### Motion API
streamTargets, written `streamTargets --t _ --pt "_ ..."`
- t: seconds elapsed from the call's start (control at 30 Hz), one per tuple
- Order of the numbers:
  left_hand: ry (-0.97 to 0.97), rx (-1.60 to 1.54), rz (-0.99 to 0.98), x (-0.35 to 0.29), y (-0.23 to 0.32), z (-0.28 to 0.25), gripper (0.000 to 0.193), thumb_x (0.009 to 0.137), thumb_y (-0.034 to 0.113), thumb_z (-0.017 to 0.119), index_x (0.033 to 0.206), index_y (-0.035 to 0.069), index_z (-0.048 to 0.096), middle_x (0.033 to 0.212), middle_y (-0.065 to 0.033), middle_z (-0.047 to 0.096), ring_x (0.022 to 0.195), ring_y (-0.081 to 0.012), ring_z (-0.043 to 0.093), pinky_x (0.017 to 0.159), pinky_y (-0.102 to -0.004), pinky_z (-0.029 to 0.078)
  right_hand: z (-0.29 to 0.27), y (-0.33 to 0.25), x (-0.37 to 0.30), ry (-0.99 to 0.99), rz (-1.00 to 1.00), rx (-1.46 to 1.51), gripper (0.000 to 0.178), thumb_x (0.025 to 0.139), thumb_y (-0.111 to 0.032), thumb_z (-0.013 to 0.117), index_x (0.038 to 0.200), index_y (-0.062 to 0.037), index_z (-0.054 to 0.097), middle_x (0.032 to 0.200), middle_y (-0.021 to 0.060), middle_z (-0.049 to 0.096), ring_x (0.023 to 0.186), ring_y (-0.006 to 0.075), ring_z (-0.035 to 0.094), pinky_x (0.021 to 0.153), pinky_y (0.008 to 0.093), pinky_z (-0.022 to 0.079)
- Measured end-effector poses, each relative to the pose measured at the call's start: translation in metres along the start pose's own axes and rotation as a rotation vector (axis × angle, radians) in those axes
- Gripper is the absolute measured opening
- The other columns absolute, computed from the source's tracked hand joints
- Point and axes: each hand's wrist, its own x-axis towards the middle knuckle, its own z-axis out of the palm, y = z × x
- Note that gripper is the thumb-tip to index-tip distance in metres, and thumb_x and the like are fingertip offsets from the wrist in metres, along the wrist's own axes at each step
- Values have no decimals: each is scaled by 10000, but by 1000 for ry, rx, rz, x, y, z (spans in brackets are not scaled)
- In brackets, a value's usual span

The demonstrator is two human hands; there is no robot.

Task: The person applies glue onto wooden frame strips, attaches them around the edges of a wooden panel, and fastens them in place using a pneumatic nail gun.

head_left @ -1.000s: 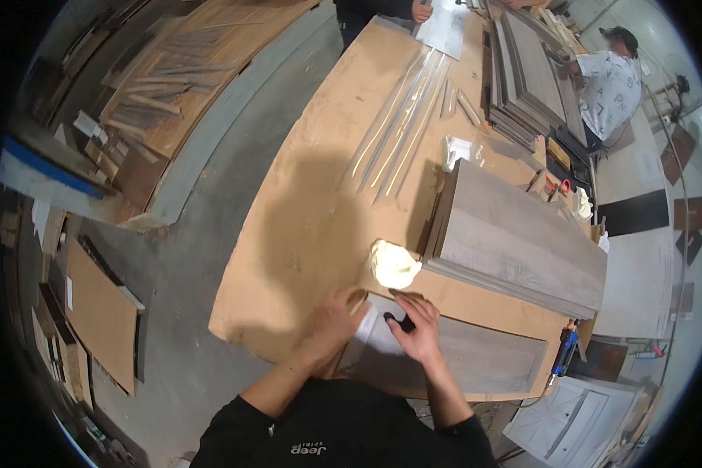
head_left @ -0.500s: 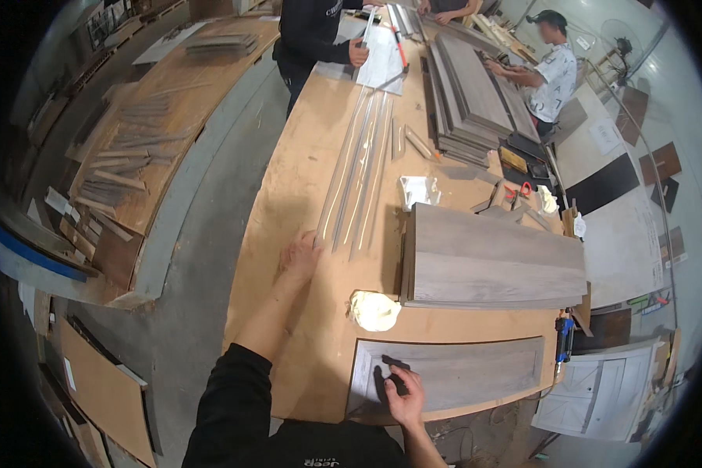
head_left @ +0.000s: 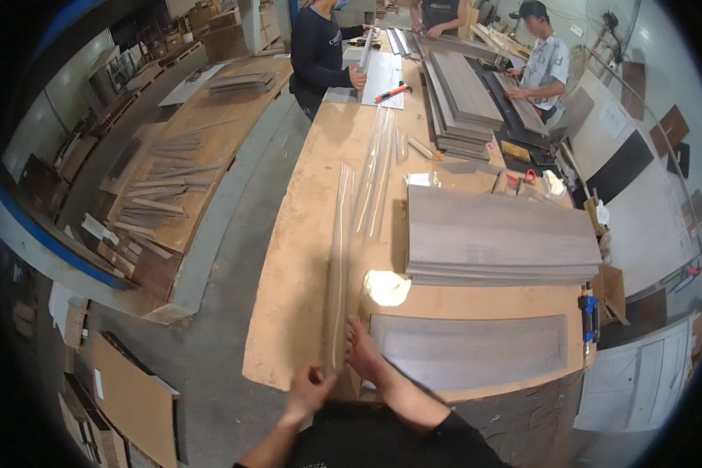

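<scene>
A long narrow wooden trim strip (head_left: 340, 257) with a pale line along it lies toward me near the table's left side. At its near end my left hand (head_left: 310, 392) is curled with thumb and finger closed on it. My right hand (head_left: 362, 348) has its fingers bent round the strip's right edge, a little farther up. Just right of that hand lies a flat grey wood panel (head_left: 468, 349). A crumpled pale cloth (head_left: 387, 288) sits above the panel. More trim strips (head_left: 374, 168) lie farther up the table.
Stacked grey boards (head_left: 503, 234) stand right of the cloth, with another board stack (head_left: 464, 93) beyond. A blue and black tool (head_left: 588, 316) is at the table's right edge. Co-workers stand at the far end, one (head_left: 317, 54) at left, one (head_left: 544, 66) at right. A side table (head_left: 210, 117) holds wood pieces.
One trim strip has come toward me, away from the others, with my left hand at its end. My right hand has moved left from the panel to the strip.
</scene>
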Motion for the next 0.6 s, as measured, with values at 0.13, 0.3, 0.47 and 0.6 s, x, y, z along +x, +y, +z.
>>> streamTargets --t 0.13,0.3,0.47,0.6 --pt "-41 -17 -101 -74 21 16 428 890 214 765 1220 -14 614 885 -26 642 796 -107 598 771 -272 515 -19 33 18 -131 -43 -73 618 1019 -606 376 1190 -53 593 1014 84 647 789 206 644 706 352 539" --pt "-53 -542 70 -36 14 4 546 1062 429 471 1422 19 477 1371 -117 569 1242 -199 542 1020 -344 447 -34 37 -88 -70 -145 -325 541 1032 -502 415 1259 -36 571 981 88 643 753 204 634 647 369 539" --pt "55 -1063 215 23 151 -21 767 1056 607 149 1424 7 453 1302 -164 587 1198 -259 572 1010 -411 468 -138 57 -101 -309 -794 -803 585 1030 -442 472 1428 -13 491 1199 153 645 987 208 658 765 338 543" --pt "-123 -1190 450 -3 191 4 787 1052 611 104 1208 -5 569 966 -128 644 870 -221 624 811 -358 520 -135 37 -170 -203 -762 -899 576 994 -389 551 1414 2 497 1249 155 623 1072 212 635 849 346 521"
